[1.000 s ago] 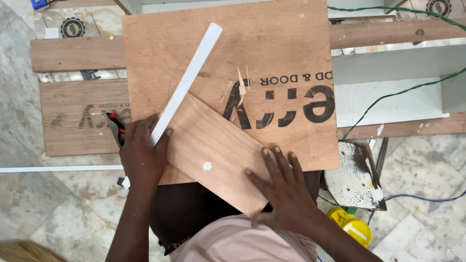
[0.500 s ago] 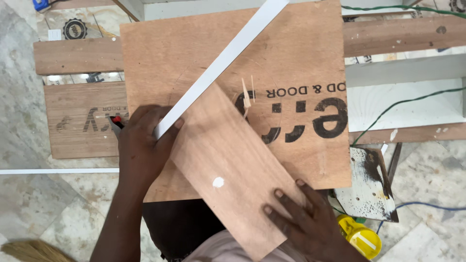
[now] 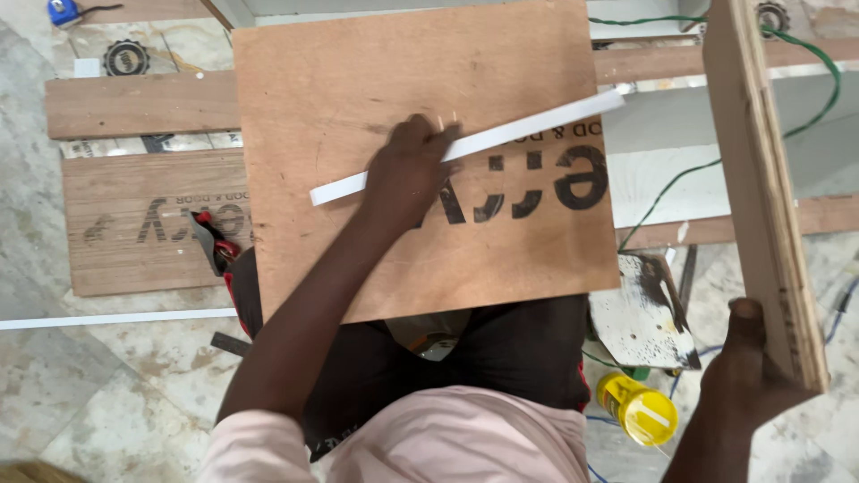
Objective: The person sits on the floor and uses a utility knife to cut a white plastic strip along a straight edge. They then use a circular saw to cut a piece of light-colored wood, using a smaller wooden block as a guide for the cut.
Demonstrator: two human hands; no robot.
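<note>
one head-worn camera looks steeply down from close above the person's lap, facing forward over a plywood board resting there. the marble floor fills the edges; the board at the right is perhaps nearest the lens.

Pale pink short-sleeved shirt — dark trousers — bare forearms.

White strip, brown plywood sheet with black lettering, yellow bottle.

Carpentry workshop floor: plywood boards, timber planks, glue bottle.
</note>
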